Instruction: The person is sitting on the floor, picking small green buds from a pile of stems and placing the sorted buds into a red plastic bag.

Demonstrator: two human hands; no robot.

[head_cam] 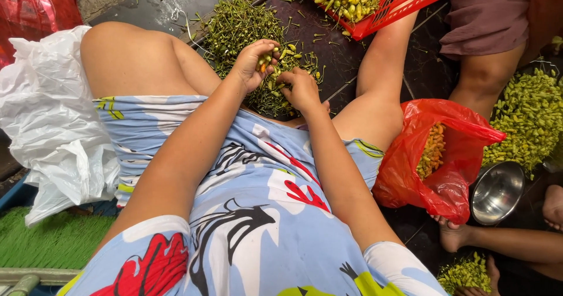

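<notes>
I sit on the floor with my knees apart. My left hand (256, 63) is cupped around a handful of small yellow-green chili peppers (271, 57). Beside it my right hand (300, 88) pinches one pepper with its fingertips, the two hands almost touching. Under both hands, between my legs, lies a heap of green chili stems (237, 26) on the dark floor.
A red plastic crate (404, 0) of chilies stands ahead. At right, a red plastic bag (440, 155) holds orange chilies, next to a steel bowl (497, 191) and a green chili pile (531, 114). Other people's legs and feet are at right. A white bag (47, 120) lies at left.
</notes>
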